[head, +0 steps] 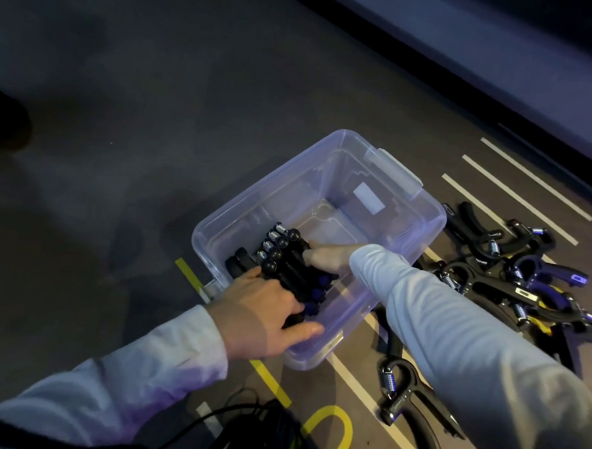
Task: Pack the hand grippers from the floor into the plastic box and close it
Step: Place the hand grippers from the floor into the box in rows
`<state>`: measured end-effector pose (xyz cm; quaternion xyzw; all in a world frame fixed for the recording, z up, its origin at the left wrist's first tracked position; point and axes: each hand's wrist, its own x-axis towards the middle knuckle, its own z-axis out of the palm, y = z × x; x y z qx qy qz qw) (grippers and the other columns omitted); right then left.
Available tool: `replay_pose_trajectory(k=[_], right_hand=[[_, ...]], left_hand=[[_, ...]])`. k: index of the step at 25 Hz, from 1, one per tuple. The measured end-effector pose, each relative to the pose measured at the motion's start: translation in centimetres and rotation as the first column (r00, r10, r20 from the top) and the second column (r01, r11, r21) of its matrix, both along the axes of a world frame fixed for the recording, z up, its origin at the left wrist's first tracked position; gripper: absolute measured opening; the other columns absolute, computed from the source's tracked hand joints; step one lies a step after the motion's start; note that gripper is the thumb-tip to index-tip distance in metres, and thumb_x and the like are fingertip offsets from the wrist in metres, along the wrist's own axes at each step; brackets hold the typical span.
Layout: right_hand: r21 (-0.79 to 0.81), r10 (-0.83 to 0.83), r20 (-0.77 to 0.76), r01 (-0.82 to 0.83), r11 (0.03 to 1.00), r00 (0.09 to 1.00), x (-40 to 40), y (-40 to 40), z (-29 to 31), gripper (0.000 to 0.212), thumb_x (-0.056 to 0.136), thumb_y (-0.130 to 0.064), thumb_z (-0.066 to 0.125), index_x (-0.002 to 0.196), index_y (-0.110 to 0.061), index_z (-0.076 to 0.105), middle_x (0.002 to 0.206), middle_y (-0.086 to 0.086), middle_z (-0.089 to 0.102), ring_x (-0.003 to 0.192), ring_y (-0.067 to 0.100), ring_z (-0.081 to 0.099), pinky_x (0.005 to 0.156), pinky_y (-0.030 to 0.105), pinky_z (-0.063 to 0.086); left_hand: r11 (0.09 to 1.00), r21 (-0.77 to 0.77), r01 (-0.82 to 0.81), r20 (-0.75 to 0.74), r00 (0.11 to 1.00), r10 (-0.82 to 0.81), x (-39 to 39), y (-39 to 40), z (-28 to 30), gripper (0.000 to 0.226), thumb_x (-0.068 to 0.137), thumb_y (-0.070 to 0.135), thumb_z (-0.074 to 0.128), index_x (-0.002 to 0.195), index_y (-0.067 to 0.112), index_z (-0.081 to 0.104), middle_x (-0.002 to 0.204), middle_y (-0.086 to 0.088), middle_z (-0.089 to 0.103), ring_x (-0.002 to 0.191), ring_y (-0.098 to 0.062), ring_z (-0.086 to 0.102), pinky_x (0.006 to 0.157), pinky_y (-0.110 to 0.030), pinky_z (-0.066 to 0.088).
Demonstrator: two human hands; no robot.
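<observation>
Head view: in the clear plastic box [421, 227] at frame centre, both hands settle a row of hand grippers [285, 268], long axes running lower right. The left hand [266, 312] presses with straight fingers; the right hand [323, 256] curls onto them. A loose pile [511, 277] lies right, nearer the right hand.

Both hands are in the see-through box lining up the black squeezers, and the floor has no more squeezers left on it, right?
Not quite. Both hands, left and right, are in the clear box on the row of squeezers, but the head view shows plenty more still lying in a pile on the floor to the right of the box.
</observation>
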<state>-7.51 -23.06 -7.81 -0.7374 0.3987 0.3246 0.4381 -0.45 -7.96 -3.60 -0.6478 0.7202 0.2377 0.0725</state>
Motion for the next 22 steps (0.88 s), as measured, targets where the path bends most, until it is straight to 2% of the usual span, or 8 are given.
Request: replay_pose_trajectory(k=[3, 8, 11, 13, 16, 19, 22], right_hand=[[-0.081, 0.037, -0.019, -0.039, 0.996, 0.999, -0.3, 0.3, 0.1, 0.043, 0.096, -0.028, 0.035, 0.134, -0.008, 0.038, 0.121, 0.012, 0.052, 0.111, 0.027, 0.049, 0.093, 0.030, 0.036], [-0.211, 0.100, -0.010, -0.100, 0.972, 0.995, -0.9, 0.0, 0.6, 0.050, 0.098, -0.032, 0.032, 0.140, -0.006, 0.033, 0.145, 0.015, 0.041, 0.131, 0.028, 0.042, 0.104, 0.032, 0.031], [-0.350, 0.131, 0.109, -0.085, 0.933, 0.985, -2.1, -0.2, 2.7, 0.048, 0.100, -0.035, 0.029, 0.139, -0.007, 0.037, 0.145, 0.017, 0.040, 0.132, 0.030, 0.040, 0.103, 0.031, 0.032], [-0.401, 0.096, 0.268, 0.021, 0.916, 0.959, -3.8, -0.2, 4.7, 0.047, 0.101, -0.040, 0.027, 0.131, -0.008, 0.045, 0.136, 0.016, 0.048, 0.126, 0.031, 0.045, 0.099, 0.033, 0.033], [-0.511, 0.098, 0.508, 0.207, 0.835, 0.856, -7.2, 0.4, 8.0, 0.054, 0.097, -0.051, 0.026, 0.126, -0.012, 0.049, 0.126, 0.009, 0.058, 0.120, 0.028, 0.051, 0.098, 0.039, 0.040], [-0.608, 0.167, 0.611, 0.324, 0.725, 0.774, -12.5, 1.1, 11.3, 0.056, 0.094, -0.048, 0.032, 0.135, -0.012, 0.045, 0.131, 0.004, 0.056, 0.122, 0.019, 0.051, 0.102, 0.029, 0.037], [-0.625, 0.134, 0.660, 0.441, 0.644, 0.739, -19.9, 2.2, 12.6, 0.053, 0.095, -0.041, 0.035, 0.135, -0.008, 0.044, 0.129, 0.006, 0.057, 0.118, 0.016, 0.053, 0.098, 0.025, 0.037]], left_hand=[[0.999, 0.051, 0.002, -0.046, 0.999, 0.000, -0.2, 0.8, -0.6, 0.065, 0.083, 0.069, 0.017, 0.121, 0.033, 0.055, 0.112, 0.009, 0.064, 0.109, -0.016, 0.054, 0.102, -0.032, 0.028], [0.995, -0.095, -0.011, -0.141, 0.990, -0.002, -1.0, 0.3, -0.7, 0.080, 0.072, 0.069, 0.003, 0.116, 0.029, 0.057, 0.110, 0.009, 0.065, 0.103, -0.018, 0.057, 0.089, -0.028, 0.039], [0.977, -0.209, -0.048, -0.148, 0.989, 0.017, -2.2, -0.7, 0.2, 0.073, 0.078, 0.065, 0.006, 0.112, 0.025, 0.058, 0.107, 0.007, 0.065, 0.099, -0.019, 0.059, 0.083, -0.031, 0.044], [0.955, -0.286, -0.075, -0.181, 0.983, 0.024, -3.2, -1.3, 1.2, 0.062, 0.085, 0.060, 0.014, 0.106, 0.024, 0.060, 0.101, 0.006, 0.067, 0.095, -0.019, 0.060, 0.080, -0.032, 0.044], [0.917, -0.389, -0.083, -0.209, 0.978, 0.000, -5.0, -1.4, 2.7, 0.046, 0.089, 0.051, 0.029, 0.100, 0.021, 0.062, 0.092, 0.004, 0.067, 0.086, -0.023, 0.061, 0.076, -0.032, 0.044], [0.911, -0.409, -0.059, -0.205, 0.978, -0.029, -6.8, -1.5, 3.9, 0.046, 0.086, 0.051, 0.034, 0.110, 0.019, 0.058, 0.098, -0.002, 0.068, 0.089, -0.028, 0.063, 0.073, -0.035, 0.050], [0.917, -0.397, -0.026, -0.181, 0.982, -0.050, -8.7, -1.8, 4.2, 0.052, 0.088, 0.048, 0.045, 0.125, 0.012, 0.050, 0.120, -0.009, 0.061, 0.106, -0.031, 0.058, 0.086, -0.040, 0.050]])
